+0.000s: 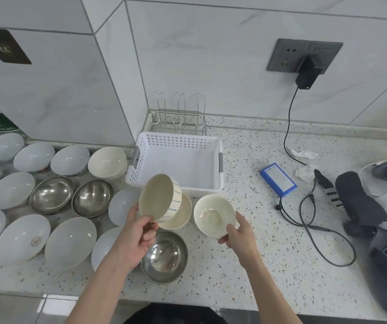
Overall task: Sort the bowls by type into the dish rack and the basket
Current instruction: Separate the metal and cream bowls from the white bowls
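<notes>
The left hand [138, 232] grips a cream bowl with blue stripes [159, 198] by its lower rim, thumb curled inside and fingers behind, so the bowl is lifted and tilted with its mouth facing the camera. The right hand [237, 232] holds a plain cream bowl [214, 215] at its near-right edge, fingers curled round the rim, the bowl tipped slightly toward the viewer. Between and behind these two sits another cream bowl [181, 215], partly hidden by the striped one; whether it rests on the counter or on something else is hard to tell. Just below the hands a steel bowl [164, 257] stands on the speckled countertop [258, 265]. Just beyond the held bowls lies the white perforated basket [178, 141], with nothing inside it, and behind it in the corner stands the wire dish rack [179, 119]. To the left, many white bowls [22, 237] crowd the counter, with two more steel bowls [52, 195] among them and one cream bowl [107, 162] beside the basket. To the right lie a blue battery pack [277, 180], a black cable [290, 127] running up to a wall charger [305, 76], and crumpled tissue [304, 154]
</notes>
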